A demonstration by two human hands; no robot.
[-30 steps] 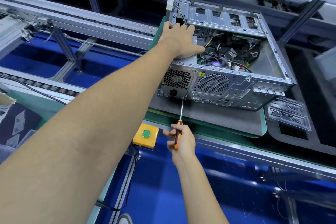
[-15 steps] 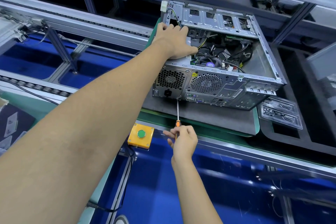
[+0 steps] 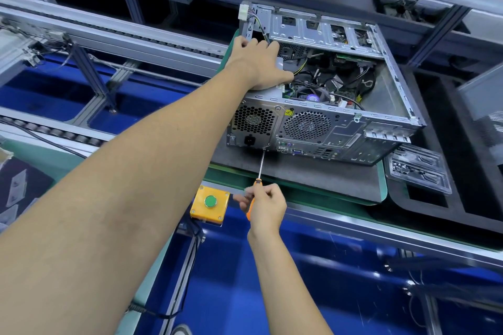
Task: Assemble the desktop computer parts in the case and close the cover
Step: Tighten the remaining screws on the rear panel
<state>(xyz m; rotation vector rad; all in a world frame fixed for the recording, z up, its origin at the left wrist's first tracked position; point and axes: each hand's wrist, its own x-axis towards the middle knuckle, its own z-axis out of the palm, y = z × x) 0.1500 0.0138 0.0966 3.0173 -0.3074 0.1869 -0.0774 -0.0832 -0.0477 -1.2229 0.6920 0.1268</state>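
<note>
An open grey computer case (image 3: 337, 128) lies on its side on a dark pad (image 3: 313, 174), its rear panel facing me, cables and a fan showing inside. My left hand (image 3: 261, 65) presses flat on the power supply at the case's upper left corner. My right hand (image 3: 265, 207) grips the orange handle of a screwdriver (image 3: 260, 168). The shaft points up, and its tip touches the rear panel's lower edge just right of the power socket (image 3: 249, 140).
A yellow box with a green button (image 3: 210, 202) hangs at the bench's front edge, left of my right hand. A clear plastic tray of small parts (image 3: 419, 168) lies right of the case. Conveyor rails run along the left.
The view has shifted slightly. My right hand has turned on the screwdriver handle, its fingers regripping, while the tip stays at the rear panel. My left hand remains on the power supply.
</note>
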